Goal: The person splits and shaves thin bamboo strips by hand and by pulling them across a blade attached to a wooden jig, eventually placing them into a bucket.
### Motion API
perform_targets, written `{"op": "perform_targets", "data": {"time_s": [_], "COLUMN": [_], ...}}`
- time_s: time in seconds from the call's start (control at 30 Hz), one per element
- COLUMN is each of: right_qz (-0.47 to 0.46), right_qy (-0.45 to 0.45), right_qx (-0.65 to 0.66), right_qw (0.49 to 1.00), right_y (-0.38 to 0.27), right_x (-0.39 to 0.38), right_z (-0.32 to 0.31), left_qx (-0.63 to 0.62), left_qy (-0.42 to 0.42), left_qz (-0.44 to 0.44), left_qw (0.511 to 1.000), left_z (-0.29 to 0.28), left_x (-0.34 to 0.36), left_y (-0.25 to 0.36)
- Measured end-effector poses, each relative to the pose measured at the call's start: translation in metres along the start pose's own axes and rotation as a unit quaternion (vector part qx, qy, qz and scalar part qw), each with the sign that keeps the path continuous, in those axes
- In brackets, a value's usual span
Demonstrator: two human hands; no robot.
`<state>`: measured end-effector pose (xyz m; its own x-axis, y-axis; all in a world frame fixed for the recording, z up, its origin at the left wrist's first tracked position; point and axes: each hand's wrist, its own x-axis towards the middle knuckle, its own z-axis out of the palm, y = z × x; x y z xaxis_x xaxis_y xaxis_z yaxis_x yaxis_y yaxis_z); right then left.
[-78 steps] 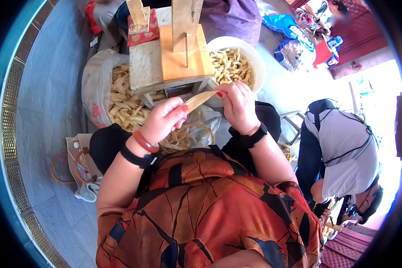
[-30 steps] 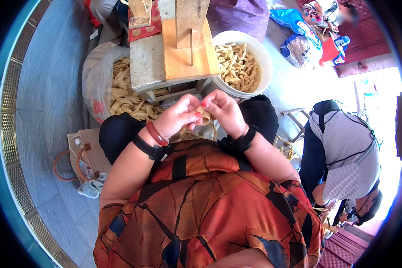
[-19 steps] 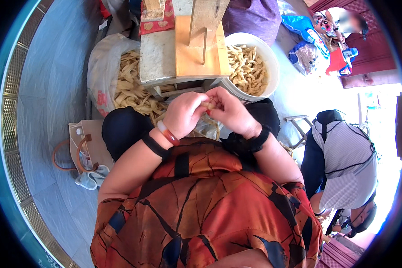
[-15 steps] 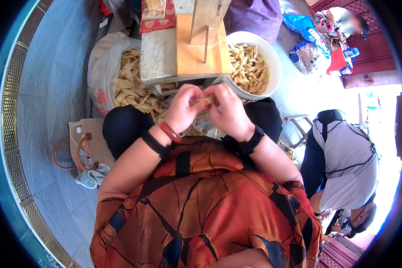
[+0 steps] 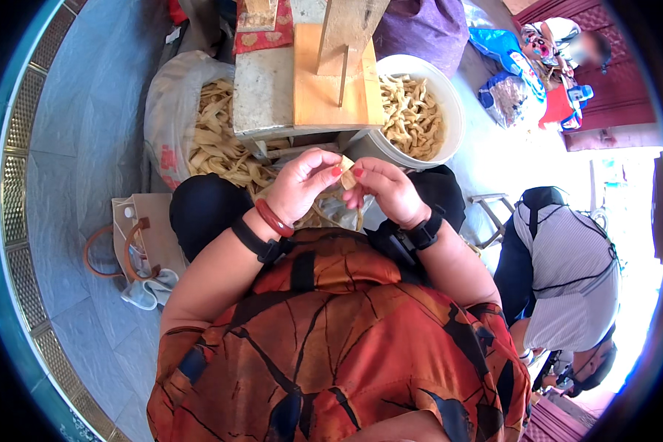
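Note:
A pale tan strip (image 5: 348, 177) is pinched between both my hands, above my lap. My left hand (image 5: 300, 183) grips its upper end between thumb and fingers. My right hand (image 5: 392, 189) has thumb and forefinger closed on the strip's right side, with the other fingers curled below. A white bucket (image 5: 455, 121) at the far right holds many small knotted or twisted tan pieces (image 5: 409, 118). To the left, a clear plastic bag (image 5: 171, 121) is filled with long flat tan strips (image 5: 215, 140). More strips lie below my hands, partly hidden.
Just ahead stands a low table (image 5: 261, 99), carrying a wooden board (image 5: 317, 107) with an upright block and thin rod. A purple sack (image 5: 420, 33) sits behind the bucket. At left is a beige bag (image 5: 155, 228). One person (image 5: 571, 250) bends at right; another (image 5: 560, 44) sits farther back.
My hands have parted slightly and come a little nearer to me. The strip, mostly covered by my fingers before, now shows between them.

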<state>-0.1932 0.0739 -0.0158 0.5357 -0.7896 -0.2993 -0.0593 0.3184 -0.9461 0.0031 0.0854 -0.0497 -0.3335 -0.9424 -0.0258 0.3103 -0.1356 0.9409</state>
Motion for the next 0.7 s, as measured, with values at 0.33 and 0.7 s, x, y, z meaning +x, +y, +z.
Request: {"op": "perform_targets", "data": {"time_s": [0.33,0.7], "right_qz": [0.015,-0.268], "right_qy": [0.003,0.010], "right_qx": [-0.044,-0.394], "right_qw": [0.999,0.879], "right_y": [-0.032,-0.056], "right_x": [-0.014,-0.006], "right_z": [0.012,0.016], "left_qx": [0.297,0.281], "left_qy": [0.149,0.102], "left_qz": [0.110,0.116], "left_qw": [0.937,0.947], "left_z": [-0.007,0.007], "left_x": [0.012,0.010], "left_y": [0.027,0.044]}}
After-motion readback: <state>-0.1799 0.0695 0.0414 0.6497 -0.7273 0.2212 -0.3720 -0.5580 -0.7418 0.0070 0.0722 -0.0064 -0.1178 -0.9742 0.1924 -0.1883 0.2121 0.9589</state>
